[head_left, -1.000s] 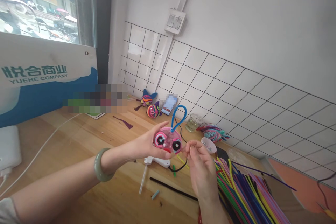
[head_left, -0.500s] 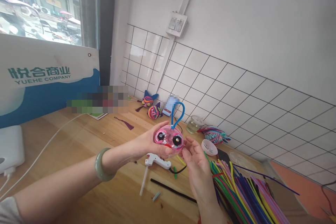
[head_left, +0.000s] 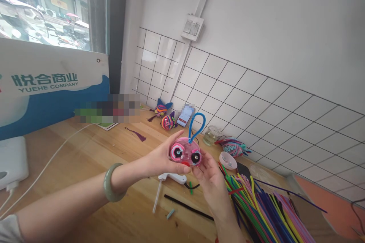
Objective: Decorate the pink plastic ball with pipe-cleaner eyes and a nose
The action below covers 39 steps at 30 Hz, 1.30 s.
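A pink, see-through round ornament with black-centred eyes and a red mouth faces me above the table. From its top rises a loop of blue pipe cleaner. My left hand grips its left side, with the thumb along the lower front. The fingers of my right hand are closed around its lower right side, partly hidden behind it. Below lie a white hot glue gun with a clear glue stick, a black pipe cleaner and a short pale-blue piece.
Bundled coloured pipe cleaners lie at the right. Along the wall are striped fish-like figures, a phone, a glass jar and a pink bowl. A purple tassel lies behind my left arm. A white cable crosses at left.
The ornament has shifted slightly right and down and tilted a little. My right hand has come in against its lower right side, its fingers now tucked partly behind it.
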Motion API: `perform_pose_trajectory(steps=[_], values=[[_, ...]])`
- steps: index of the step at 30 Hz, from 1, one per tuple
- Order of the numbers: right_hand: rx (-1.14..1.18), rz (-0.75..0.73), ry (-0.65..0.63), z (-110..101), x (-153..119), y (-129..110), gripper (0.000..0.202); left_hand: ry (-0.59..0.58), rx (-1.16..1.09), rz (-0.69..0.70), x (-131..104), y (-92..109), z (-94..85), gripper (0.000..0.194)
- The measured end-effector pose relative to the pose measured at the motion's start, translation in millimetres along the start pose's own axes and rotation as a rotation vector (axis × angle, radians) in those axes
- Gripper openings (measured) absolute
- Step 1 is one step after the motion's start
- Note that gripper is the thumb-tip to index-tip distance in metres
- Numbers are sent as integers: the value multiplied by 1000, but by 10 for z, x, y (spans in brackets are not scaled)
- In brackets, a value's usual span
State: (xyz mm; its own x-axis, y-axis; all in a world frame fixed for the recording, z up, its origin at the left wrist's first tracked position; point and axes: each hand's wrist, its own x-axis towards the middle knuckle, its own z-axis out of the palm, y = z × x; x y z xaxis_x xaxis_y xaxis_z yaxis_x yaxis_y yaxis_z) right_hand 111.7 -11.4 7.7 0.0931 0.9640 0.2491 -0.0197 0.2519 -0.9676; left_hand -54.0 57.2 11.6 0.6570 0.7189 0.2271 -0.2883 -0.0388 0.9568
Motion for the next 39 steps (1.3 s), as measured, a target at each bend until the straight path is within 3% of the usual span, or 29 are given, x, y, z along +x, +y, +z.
perform_pose_trajectory(steps=[13,27,34,39], values=[[-19,-2,-37,-28,32,64,48,53,50,-12,-29,-31,57,107],[-12,-44,-69,-59,53,77,48,15,-45,10,-58,-17,96,101],[9,-47,-84,-46,39,57,53,49,51,42,-63,5,100,98],[42,-49,-89,-38,38,61,54,-29,36,2,-78,31,103,105]])
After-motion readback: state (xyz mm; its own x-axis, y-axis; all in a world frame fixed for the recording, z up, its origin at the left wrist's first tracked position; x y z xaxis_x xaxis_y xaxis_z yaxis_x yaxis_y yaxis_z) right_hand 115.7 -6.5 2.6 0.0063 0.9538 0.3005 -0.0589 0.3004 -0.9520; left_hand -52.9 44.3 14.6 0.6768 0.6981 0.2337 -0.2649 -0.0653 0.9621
